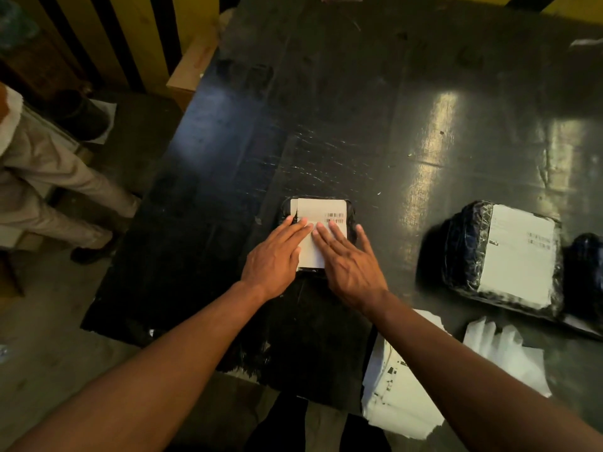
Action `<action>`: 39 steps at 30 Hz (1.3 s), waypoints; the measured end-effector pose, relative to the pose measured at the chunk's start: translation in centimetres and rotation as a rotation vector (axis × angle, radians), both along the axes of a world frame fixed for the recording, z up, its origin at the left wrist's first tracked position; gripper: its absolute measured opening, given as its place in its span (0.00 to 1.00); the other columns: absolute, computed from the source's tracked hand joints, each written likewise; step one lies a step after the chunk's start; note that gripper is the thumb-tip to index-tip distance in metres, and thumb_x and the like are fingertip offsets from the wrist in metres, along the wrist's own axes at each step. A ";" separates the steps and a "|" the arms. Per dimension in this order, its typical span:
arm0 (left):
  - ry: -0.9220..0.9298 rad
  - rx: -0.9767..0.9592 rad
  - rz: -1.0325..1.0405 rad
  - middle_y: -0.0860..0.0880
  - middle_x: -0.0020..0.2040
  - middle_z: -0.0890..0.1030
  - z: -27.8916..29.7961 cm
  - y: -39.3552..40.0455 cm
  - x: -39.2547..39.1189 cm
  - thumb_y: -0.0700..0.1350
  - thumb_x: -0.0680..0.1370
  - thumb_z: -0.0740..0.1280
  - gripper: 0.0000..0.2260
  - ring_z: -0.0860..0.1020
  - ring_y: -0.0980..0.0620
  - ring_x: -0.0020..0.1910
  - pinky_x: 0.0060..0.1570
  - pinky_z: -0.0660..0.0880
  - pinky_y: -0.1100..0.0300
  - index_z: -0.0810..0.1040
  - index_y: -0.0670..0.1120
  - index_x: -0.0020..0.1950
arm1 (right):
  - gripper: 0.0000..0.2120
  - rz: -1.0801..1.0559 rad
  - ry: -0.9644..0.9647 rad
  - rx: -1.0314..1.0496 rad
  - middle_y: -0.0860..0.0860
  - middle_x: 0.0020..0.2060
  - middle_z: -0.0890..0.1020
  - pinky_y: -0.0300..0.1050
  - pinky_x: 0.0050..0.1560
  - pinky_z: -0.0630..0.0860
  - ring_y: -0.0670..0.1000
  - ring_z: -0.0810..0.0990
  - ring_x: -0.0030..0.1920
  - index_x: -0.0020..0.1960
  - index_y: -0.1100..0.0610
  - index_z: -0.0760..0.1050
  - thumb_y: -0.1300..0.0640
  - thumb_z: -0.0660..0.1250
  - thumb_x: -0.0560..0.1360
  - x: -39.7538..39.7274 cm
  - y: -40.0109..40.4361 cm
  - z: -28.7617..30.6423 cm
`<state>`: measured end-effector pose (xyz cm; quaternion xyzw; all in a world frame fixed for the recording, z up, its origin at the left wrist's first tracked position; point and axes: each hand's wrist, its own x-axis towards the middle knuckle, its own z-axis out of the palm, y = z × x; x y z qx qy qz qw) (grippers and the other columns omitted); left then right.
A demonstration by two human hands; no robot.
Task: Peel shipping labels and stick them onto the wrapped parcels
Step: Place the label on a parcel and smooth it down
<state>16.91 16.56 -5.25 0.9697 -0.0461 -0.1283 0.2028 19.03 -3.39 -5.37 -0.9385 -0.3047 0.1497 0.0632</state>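
A small parcel in black wrap [351, 213] lies in the middle of the dark table [326, 109]. A white shipping label [323, 210] with a barcode covers its top. My left hand [277, 252] lies flat on the label's left part, fingers straight. My right hand [349, 262] presses flat on the label's right part, fingers spread. To the right lies a larger wrapped parcel [466, 249] with its own white label [518, 256] stuck on. A stack of label sheets [391, 396] sits at the near table edge under my right forearm.
Loose white backing papers [502, 350] lie near the stack. Another dark wrapped parcel [587, 256] sits at the far right edge. A person in light trousers [49, 177] stands left of the table. A cardboard box [192, 70] leans at the table's far left corner.
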 end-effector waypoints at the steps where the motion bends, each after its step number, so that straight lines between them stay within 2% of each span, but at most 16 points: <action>1: 0.002 0.002 -0.001 0.60 0.83 0.54 0.0 0.1 0.0 0.47 0.87 0.57 0.25 0.49 0.60 0.82 0.75 0.64 0.53 0.56 0.58 0.83 | 0.31 -0.020 -0.005 -0.004 0.49 0.83 0.53 0.65 0.80 0.39 0.52 0.48 0.83 0.84 0.52 0.50 0.48 0.40 0.82 -0.2 -0.4 0.0; 7: 0.032 0.013 0.004 0.61 0.83 0.53 0.2 0.2 0.3 0.48 0.86 0.57 0.26 0.49 0.59 0.83 0.76 0.64 0.50 0.54 0.60 0.83 | 0.30 -0.136 -0.022 -0.042 0.46 0.83 0.50 0.65 0.80 0.39 0.52 0.47 0.83 0.84 0.49 0.48 0.43 0.36 0.84 -1.6 -3.5 -0.4; 9: 0.027 -0.005 0.013 0.61 0.83 0.54 0.3 0.0 0.2 0.46 0.86 0.57 0.26 0.48 0.59 0.83 0.76 0.62 0.51 0.55 0.60 0.83 | 0.30 -0.159 -0.019 -0.020 0.47 0.83 0.50 0.65 0.80 0.39 0.53 0.45 0.83 0.84 0.51 0.48 0.43 0.39 0.85 -2.0 -3.1 -0.4; 13: 0.012 -0.029 0.014 0.59 0.84 0.54 0.3 -0.4 0.0 0.43 0.86 0.56 0.26 0.48 0.58 0.83 0.77 0.57 0.57 0.56 0.57 0.83 | 0.29 0.001 -0.008 0.006 0.47 0.83 0.50 0.65 0.80 0.38 0.51 0.44 0.83 0.84 0.50 0.49 0.45 0.46 0.85 -2.7 -1.3 -0.5; 20: 0.038 0.026 -0.006 0.61 0.84 0.51 0.4 0.1 0.2 0.48 0.87 0.55 0.25 0.47 0.58 0.83 0.76 0.63 0.51 0.53 0.59 0.83 | 0.30 -0.065 -0.004 -0.072 0.47 0.83 0.51 0.64 0.79 0.37 0.51 0.46 0.83 0.84 0.49 0.47 0.43 0.44 0.84 -4.7 -4.6 -0.2; 26: 0.030 -0.007 0.017 0.60 0.84 0.52 0.4 -0.4 -0.1 0.45 0.87 0.55 0.26 0.47 0.58 0.83 0.77 0.59 0.54 0.53 0.58 0.84 | 0.31 -0.034 0.031 -0.037 0.48 0.83 0.45 0.64 0.80 0.37 0.51 0.39 0.83 0.84 0.51 0.43 0.43 0.43 0.84 -5.2 -3.0 0.0; 30: 0.029 0.001 -0.007 0.59 0.84 0.52 0.4 -0.2 0.0 0.45 0.87 0.55 0.25 0.47 0.58 0.83 0.77 0.58 0.54 0.53 0.58 0.84 | 0.31 -0.015 0.035 -0.034 0.49 0.83 0.43 0.65 0.80 0.38 0.52 0.39 0.83 0.84 0.52 0.41 0.44 0.45 0.84 -5.9 -1.8 -0.5; 33: 0.015 0.012 -0.021 0.60 0.84 0.52 0.3 0.1 -0.1 0.46 0.87 0.54 0.25 0.48 0.58 0.83 0.76 0.60 0.54 0.53 0.58 0.84 | 0.31 -0.021 0.032 -0.073 0.48 0.83 0.44 0.66 0.78 0.35 0.52 0.40 0.83 0.84 0.51 0.43 0.44 0.45 0.84 -7.2 -3.9 -0.5; 35: 0.021 0.015 -0.024 0.59 0.84 0.52 0.3 -0.1 -0.1 0.46 0.87 0.54 0.26 0.47 0.57 0.83 0.77 0.60 0.53 0.52 0.58 0.84 | 0.30 -0.043 0.007 -0.054 0.49 0.83 0.50 0.66 0.78 0.35 0.52 0.45 0.83 0.84 0.52 0.50 0.44 0.46 0.83 -7.4 -4.5 0.0; 37: 0.044 0.057 -0.028 0.57 0.84 0.50 0.4 -0.4 0.0 0.44 0.86 0.57 0.28 0.46 0.55 0.83 0.79 0.56 0.49 0.50 0.57 0.84 | 0.30 -0.084 -0.006 0.026 0.51 0.81 0.57 0.63 0.80 0.39 0.53 0.51 0.83 0.82 0.53 0.58 0.45 0.46 0.82 -6.4 -3.7 0.5; 39: 0.040 0.164 -0.070 0.54 0.85 0.46 0.5 -0.8 -0.2 0.43 0.84 0.61 0.34 0.42 0.51 0.84 0.82 0.48 0.44 0.45 0.54 0.84 | 0.32 -0.111 0.034 0.063 0.51 0.82 0.53 0.60 0.82 0.39 0.52 0.48 0.83 0.83 0.54 0.54 0.45 0.44 0.81 -5.2 -2.5 0.7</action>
